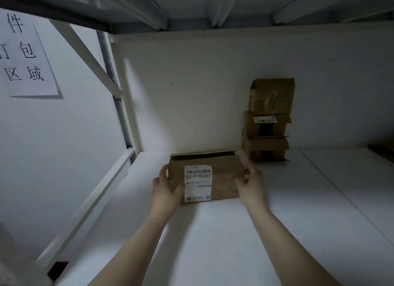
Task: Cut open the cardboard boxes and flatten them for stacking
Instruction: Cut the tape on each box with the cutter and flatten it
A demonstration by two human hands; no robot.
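On the white shelf (pixel 234 232), gripping the cardboard box (pixel 223 174) at both ends with left hand (pixel 166 189) and right hand (pixel 251 183) curled round it, seemingly steadying it for flattening.

Left grip (pixel 165 189) and right grip (pixel 251 185) bare, forearms (pixel 142 241) too

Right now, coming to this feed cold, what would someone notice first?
First, the cardboard box at mid-frame on the white shelf, gripped at its ends by the left hand and right hand, a white barcode label on its near face. Next, a stack of three boxes against the back wall to the right. Last, the paper sign with large characters on the left wall.
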